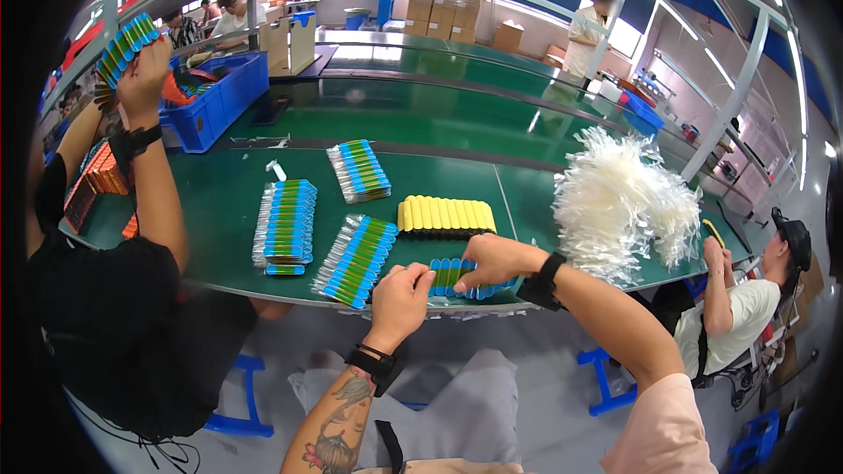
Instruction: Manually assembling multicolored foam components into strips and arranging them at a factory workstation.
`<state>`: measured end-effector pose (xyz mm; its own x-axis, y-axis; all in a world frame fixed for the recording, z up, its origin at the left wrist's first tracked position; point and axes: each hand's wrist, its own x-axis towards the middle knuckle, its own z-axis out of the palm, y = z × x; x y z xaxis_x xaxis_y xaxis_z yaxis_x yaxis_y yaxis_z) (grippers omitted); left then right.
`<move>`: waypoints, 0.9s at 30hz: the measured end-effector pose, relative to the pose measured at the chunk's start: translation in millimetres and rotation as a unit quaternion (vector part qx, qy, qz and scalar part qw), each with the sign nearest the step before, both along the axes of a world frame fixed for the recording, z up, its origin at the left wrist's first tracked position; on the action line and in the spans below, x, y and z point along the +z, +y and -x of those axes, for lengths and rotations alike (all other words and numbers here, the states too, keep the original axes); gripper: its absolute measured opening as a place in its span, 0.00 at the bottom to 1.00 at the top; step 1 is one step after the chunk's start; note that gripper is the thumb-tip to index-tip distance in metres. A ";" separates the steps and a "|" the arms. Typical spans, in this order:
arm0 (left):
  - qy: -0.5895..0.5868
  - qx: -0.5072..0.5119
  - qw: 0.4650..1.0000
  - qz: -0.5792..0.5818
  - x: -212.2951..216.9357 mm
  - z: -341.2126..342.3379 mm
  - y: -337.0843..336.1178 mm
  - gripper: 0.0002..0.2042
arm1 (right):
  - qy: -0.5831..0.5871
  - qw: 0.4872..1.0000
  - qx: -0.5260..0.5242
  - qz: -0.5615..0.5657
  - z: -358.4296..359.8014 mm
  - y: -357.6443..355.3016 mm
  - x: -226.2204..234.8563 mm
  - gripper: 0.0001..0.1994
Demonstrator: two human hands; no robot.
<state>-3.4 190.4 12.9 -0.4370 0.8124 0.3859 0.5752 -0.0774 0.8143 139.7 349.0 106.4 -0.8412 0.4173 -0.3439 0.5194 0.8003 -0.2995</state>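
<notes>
At the table's front edge, my right hand (494, 262) is closed over a row of slim blue-and-green pieces with rounded ends (445, 276), its thumb on top of them. My left hand (401, 300) is closed in a pinch at the left end of the same row; what is between its fingertips is hidden. Just behind the row lies a block of yellow round-ended pieces (445, 214). To the left lie a slanted stack of blue-and-green pieces (356, 259), a taller stack (285, 221) and a smaller stack (359, 170), all with clear wrapping along one side.
A large heap of clear plastic sleeves (619, 202) covers the table at right. A blue bin (224, 105) stands at back left. Close on my left, a person (114, 325) raises a striped fan of pieces (127, 48). Another person (738, 298) sits at right.
</notes>
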 end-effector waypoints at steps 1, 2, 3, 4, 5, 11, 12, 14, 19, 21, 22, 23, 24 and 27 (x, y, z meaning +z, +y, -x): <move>0.000 0.006 1.000 0.001 0.1 0.2 -0.4 0.10 | 0.010 1.000 0.008 -0.002 -1.8 -4.7 1.7 0.25; 0.001 0.008 1.000 0.001 0.2 0.1 -0.5 0.10 | 0.020 1.000 0.016 -0.004 -3.0 -6.3 2.9 0.24; 0.002 0.005 1.000 -0.001 0.3 -1.9 -0.1 0.10 | 0.034 0.999 0.003 0.036 -8.2 -4.6 4.0 0.25; 0.001 0.005 1.000 -0.001 0.7 -2.0 1.4 0.10 | 0.033 0.999 0.003 0.036 -12.1 -1.5 6.3 0.25; 0.006 0.009 1.000 -0.008 1.9 -2.0 4.0 0.10 | 0.033 0.999 -0.014 0.039 -14.9 3.2 10.3 0.25; 0.003 0.023 1.000 0.001 -1.2 0.7 -0.5 0.09 | 0.020 0.998 -0.040 0.034 -13.4 10.6 3.5 0.27; 0.000 0.018 1.000 0.005 -2.4 1.9 -0.9 0.09 | 0.020 0.999 -0.037 0.033 -15.4 11.4 1.8 0.27; 0.001 0.012 1.000 -0.011 -1.0 -0.8 1.7 0.09 | 0.004 0.999 -0.036 0.026 -22.6 15.7 -1.4 0.28; 0.007 0.035 0.999 -0.009 3.8 -7.6 5.7 0.10 | 0.092 0.994 -0.042 -0.032 -28.8 17.8 -4.8 0.33; -0.005 0.055 0.998 0.008 7.5 -7.6 3.9 0.11 | 0.104 0.992 -0.051 -0.044 -28.0 13.0 -8.8 0.33; -0.006 0.054 0.999 0.003 6.7 -6.5 4.7 0.11 | 0.119 0.990 -0.065 -0.045 -24.9 9.4 -11.6 0.32; 0.008 0.060 0.998 0.025 6.0 -5.5 5.6 0.11 | 0.103 0.991 -0.069 -0.043 -23.7 8.6 -11.0 0.33; 0.024 0.067 0.996 0.049 5.2 -4.3 4.8 0.11 | 0.104 0.991 -0.069 -0.045 -24.7 7.1 -11.1 0.33; -0.034 0.051 0.997 0.048 9.7 -9.1 5.1 0.09 | 0.080 0.988 -0.129 -0.002 -24.7 3.4 -12.4 0.33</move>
<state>5.7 195.5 22.6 -0.5414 0.7944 0.2752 0.5190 0.0583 0.8528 164.4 352.4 94.0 -0.7494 0.6268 -0.2133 0.6534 0.6483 -0.3908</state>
